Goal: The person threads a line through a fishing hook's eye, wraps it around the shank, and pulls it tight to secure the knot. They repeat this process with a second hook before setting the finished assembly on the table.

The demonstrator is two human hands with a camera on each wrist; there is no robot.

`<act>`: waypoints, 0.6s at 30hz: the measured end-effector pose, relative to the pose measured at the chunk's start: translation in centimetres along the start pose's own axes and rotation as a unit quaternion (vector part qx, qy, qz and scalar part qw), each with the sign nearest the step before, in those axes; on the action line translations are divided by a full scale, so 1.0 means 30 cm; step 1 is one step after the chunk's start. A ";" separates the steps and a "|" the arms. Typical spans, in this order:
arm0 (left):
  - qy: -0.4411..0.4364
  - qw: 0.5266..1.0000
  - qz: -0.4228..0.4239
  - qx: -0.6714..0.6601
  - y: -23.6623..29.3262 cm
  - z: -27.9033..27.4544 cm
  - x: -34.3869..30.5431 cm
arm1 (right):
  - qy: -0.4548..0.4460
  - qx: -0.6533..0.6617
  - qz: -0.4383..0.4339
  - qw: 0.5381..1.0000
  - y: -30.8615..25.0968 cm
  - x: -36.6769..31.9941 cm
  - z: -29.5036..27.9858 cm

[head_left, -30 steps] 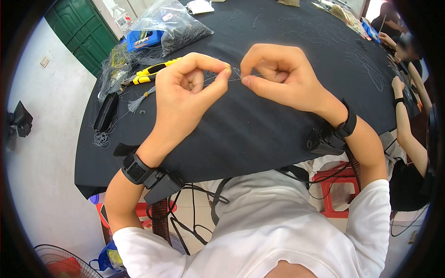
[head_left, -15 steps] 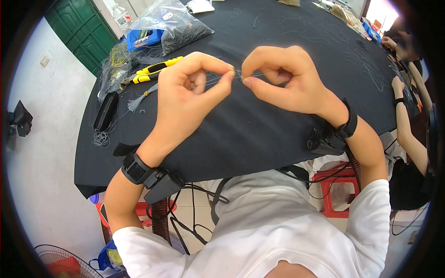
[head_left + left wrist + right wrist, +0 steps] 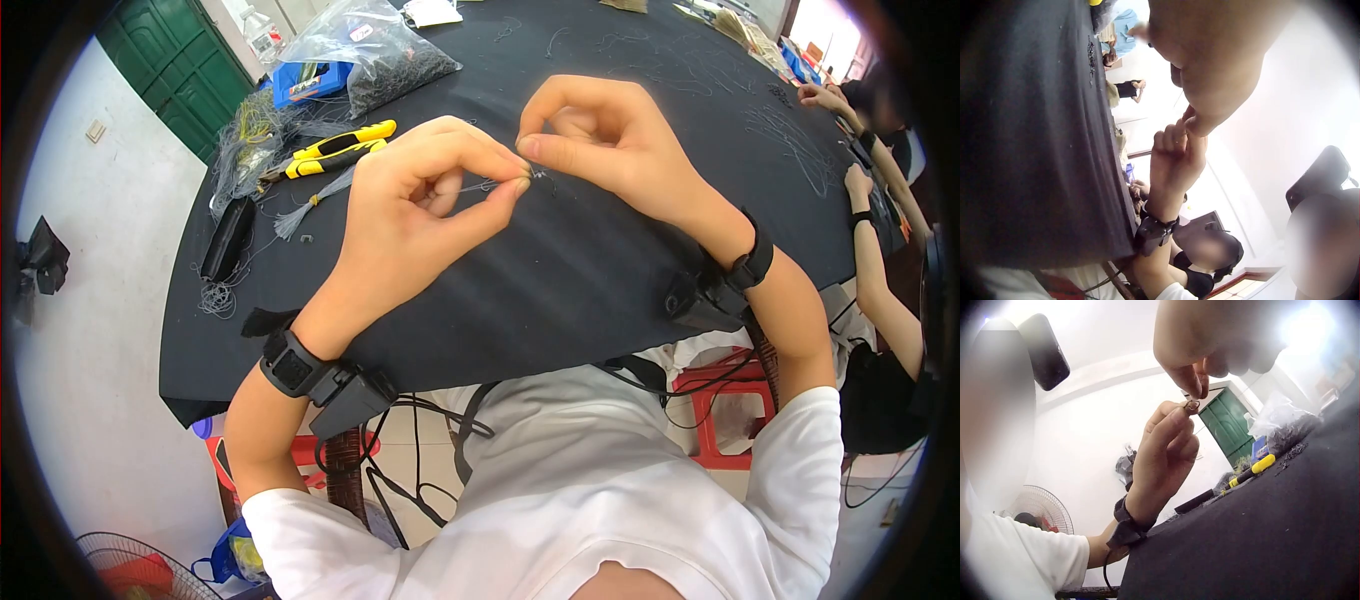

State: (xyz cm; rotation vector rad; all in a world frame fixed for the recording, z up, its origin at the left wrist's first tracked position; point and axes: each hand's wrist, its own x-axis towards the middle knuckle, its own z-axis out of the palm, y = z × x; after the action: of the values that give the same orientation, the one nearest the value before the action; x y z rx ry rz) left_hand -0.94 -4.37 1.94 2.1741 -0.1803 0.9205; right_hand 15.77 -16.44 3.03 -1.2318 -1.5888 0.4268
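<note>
Item 1: thin grey thread [image 3: 482,186]. A fine, pale single strand, held in the air. It is stretched nearly level inside the curl of the left hand [image 3: 420,215] and pinched between that hand's thumb and forefinger. Its far end is pinched by thumb and forefinger of the right hand [image 3: 610,150], set just beside.

Item 2: small greyish ring-like piece [image 3: 1192,406]. It is roundish, carried at the left fingertips, just below the right fingertips. A dark strand is seen leaving it. Finer detail cannot be told.
</note>
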 end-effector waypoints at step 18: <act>0.020 1.000 -0.013 -0.002 0.000 0.002 0.004 | 0.009 0.024 -0.009 1.000 -0.020 -0.004 0.022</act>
State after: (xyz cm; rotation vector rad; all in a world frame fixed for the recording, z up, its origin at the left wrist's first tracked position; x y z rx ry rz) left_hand -0.81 -4.38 2.00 2.1465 -0.1333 0.9473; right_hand 14.89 -16.59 3.18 -1.1812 -1.5652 0.4376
